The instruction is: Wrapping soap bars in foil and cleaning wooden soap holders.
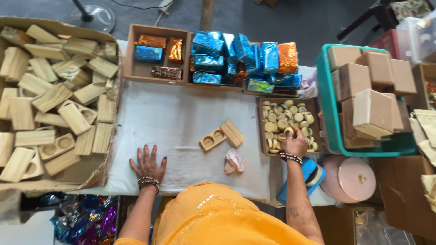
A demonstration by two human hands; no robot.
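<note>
The right hand (296, 143) reaches into a small cardboard tray (261, 131) of pale round discs (282, 119), and its fingers curl over one disc at the tray's near edge; the knuckles hide the fingertips, so whether they truly pinch it cannot be told. The discs are cream-coloured, flat and coin-like, heaped loosely, and too small to show any detail on their faces. The left hand (147, 164) lies flat on the white cloth of the counter (172, 122), fingers spread and holding nothing, with beaded bangles at the wrist. The person's orange garment (218, 218) covers the near edge of the counter.

Between the hands, 2 light wooden blocks (221, 135) lie touching at an angle; 1 shows 2 round hollows, the other a ribbed face. Just near them sits a crumpled pink scrap (235, 161).

On the left, a large cardboard box (97, 174) of similar wooden blocks (50, 100) is cut off by the frame. At the far side stand trays of foil-wrapped packets (236, 59), blue and orange. On the right, a teal bin (328, 113) holds plain brown boxes (370, 86), partly hiding one another. A pink round lid (349, 179) and a blue object (311, 174), half hidden by the right forearm, sit below it.
</note>
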